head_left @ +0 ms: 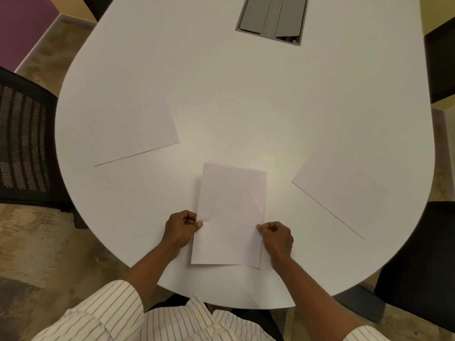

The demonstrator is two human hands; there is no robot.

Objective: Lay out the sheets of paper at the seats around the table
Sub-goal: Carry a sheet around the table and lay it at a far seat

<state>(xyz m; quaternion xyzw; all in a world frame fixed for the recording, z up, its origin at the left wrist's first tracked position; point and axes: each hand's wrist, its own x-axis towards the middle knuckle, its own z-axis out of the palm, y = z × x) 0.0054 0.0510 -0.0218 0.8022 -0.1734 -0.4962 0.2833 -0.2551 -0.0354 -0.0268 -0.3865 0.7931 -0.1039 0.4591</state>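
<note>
Mesh chair point(23, 139) stands at nine o'clock against the white table's point(246, 94) rounded edge. Just inside that edge lies one sheet point(138, 129), flat and skewed. Left hand point(181, 230) and right hand point(277, 238), apart, each pinch a long side of the small paper stack point(230, 217) at six o'clock. Another sheet point(344, 183) lies toward four o'clock. Bare tabletop runs on to the grey cable hatch point(272, 18) at twelve.
</note>
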